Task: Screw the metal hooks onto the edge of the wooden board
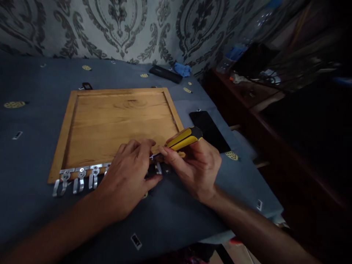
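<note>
A framed wooden board (121, 121) lies flat on the cloth-covered surface. Along its near edge runs a metal hook rail (81, 171), its double hooks hanging over the front. My left hand (126, 179) lies across the rail, fingers bent over the board's edge and thumb at the hooks, covering the rail's middle. In my right hand (198, 165) is a yellow and black screwdriver (184, 139), slanted with its handle up to the right. Its shaft points at the rail between my hands; the fingers partly hide the tip.
Beyond the board lie a dark elongated case (165, 74) and a crumpled blue cloth (182, 69). A black phone (210, 130) sits to the right. Small dark hanger (87, 86) shows at the far edge. A brown cabinet (275, 135) with a plastic bottle (233, 57) and cables stands at right.
</note>
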Available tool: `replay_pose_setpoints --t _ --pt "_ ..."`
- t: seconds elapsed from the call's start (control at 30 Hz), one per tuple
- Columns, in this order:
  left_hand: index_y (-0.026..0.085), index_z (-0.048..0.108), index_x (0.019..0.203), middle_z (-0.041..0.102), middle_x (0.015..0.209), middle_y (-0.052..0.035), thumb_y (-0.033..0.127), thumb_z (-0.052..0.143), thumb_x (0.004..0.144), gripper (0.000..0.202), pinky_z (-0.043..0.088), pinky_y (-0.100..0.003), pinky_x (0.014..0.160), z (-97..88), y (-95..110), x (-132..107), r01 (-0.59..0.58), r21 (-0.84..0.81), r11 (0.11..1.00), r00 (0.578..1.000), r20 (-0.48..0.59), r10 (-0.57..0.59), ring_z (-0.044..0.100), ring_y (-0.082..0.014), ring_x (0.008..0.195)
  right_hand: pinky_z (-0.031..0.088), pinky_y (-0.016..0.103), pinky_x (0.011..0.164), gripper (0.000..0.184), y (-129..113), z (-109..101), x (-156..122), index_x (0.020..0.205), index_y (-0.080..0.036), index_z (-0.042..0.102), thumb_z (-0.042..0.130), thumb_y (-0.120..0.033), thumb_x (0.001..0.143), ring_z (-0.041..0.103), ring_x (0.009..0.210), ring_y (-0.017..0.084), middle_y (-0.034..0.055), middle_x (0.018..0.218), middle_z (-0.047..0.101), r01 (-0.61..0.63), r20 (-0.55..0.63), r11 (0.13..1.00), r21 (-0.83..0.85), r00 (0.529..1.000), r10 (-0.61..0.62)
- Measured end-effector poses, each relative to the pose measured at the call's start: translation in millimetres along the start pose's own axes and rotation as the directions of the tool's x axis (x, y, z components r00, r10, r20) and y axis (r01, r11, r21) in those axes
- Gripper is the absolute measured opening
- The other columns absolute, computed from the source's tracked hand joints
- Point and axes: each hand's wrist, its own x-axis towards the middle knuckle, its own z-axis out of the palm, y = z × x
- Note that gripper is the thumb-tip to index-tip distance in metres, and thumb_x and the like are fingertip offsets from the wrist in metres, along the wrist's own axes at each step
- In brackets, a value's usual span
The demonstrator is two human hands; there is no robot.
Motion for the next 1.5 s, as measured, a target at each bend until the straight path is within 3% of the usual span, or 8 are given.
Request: replay_pose_setpoints --t 0.3,0.43,0.53,0.7,0.87,1.03,1.23,1.5 --pt "0.019 0.05 0.112 0.065 0.103 -0.0085 0.018 0.078 0.071 0.05 0.05 -0.048 0.087 -3.6 2 0 0.026 -0.024 0.999 0.999 0.02 -0.025 0.06 -0.0319 0.102 0.045 0.025 0.053 0.031 3 4 -2 0.067 -0.022 0.049 0.07 -0.036 0.084 0.054 0.055 0.011 -0.0043 0.061 0.056 -0.112 0.003 0.987 0.117 0.994 0.113" --pt "0.019 0.048 0.116 0.064 0.106 -0.0092 0.017 0.079 0.071 0.055 0.049 -0.048 0.089 -3.9 3 0 0.045 -0.017 0.999 0.998 0.041 -0.044 0.059 -0.032 0.105 0.045 0.024 0.051 0.027 3 -1 1 0.07 -0.021 0.052 0.07 -0.035 0.084 0.056 0.057 0.011 -0.0034 0.065 0.055 -0.183 0.123 0.951 0.249 0.98 0.156" --pt "0.018 0.045 0.12 0.063 0.111 -0.0106 0.019 0.079 0.072 0.059 0.048 -0.049 0.091 -3.1 2 -1 0.039 -0.015 0.999 0.999 0.034 -0.038 0.058 -0.0326 0.107 0.047 0.024 0.053 0.017 5 -8 4 0.082 -0.02 0.059 0.069 -0.034 0.085 0.057 0.06 0.011 -0.0017 0.073 0.058 -0.205 0.23 0.927 0.314 0.964 0.135" --pt "0.019 0.046 0.115 0.063 0.108 -0.0095 0.019 0.078 0.074 0.052 0.049 -0.048 0.087 -2.8 0 -2 -0.002 -0.012 1.0 1.0 0.019 0.002 0.059 -0.0315 0.103 0.049 0.024 0.054 0.011 8 -13 6 0.092 -0.019 0.062 0.064 -0.03 0.089 0.058 0.059 0.01 -0.0006 0.078 0.06 -0.241 0.297 0.888 0.391 0.947 0.126" --pt "0.019 0.046 0.116 0.063 0.109 -0.0103 0.02 0.079 0.073 0.054 0.049 -0.049 0.087 -1.3 -1 -1 0.012 -0.015 1.0 1.0 0.012 -0.012 0.059 -0.0323 0.103 0.051 0.024 0.052 0.009 3 -14 3 0.086 -0.02 0.063 0.069 -0.028 0.087 0.06 0.055 0.009 -0.0002 0.081 0.065 -0.255 0.227 0.849 0.464 0.96 0.164" --pt "0.019 0.046 0.118 0.064 0.104 -0.0087 0.022 0.082 0.07 0.06 0.049 -0.048 0.088 0.6 -2 -2 0.021 -0.009 1.0 1.0 -0.005 -0.021 0.059 -0.0316 0.102 0.058 0.025 0.056 0.016 -3 -18 5 0.105 -0.025 0.064 0.066 -0.023 0.09 0.064 0.057 0.01 0.0005 0.094 0.068 -0.168 0.062 0.828 0.535 0.985 0.16" --pt "0.019 0.046 0.119 0.064 0.106 -0.0088 0.022 0.083 0.07 0.062 0.049 -0.048 0.089 1.4 -2 -1 0.018 -0.004 1.0 1.0 -0.005 -0.018 0.059 -0.0312 0.103 0.055 0.024 0.054 0.013 5 -14 3 0.102 -0.025 0.063 0.065 -0.025 0.09 0.063 0.058 0.01 -0.0005 0.088 0.065 -0.201 0.156 0.857 0.475 0.977 0.143" --pt "0.019 0.046 0.118 0.064 0.105 -0.009 0.022 0.082 0.07 0.06 0.05 -0.047 0.087 0.5 -2 -1 0.011 0.0 1.0 1.0 -0.01 -0.011 0.06 -0.0313 0.102 0.054 0.023 0.052 0.006 8 -11 -1 0.095 -0.022 0.06 0.064 -0.025 0.091 0.063 0.057 0.009 -0.0007 0.087 0.063 -0.208 0.155 0.856 0.474 0.976 0.151"
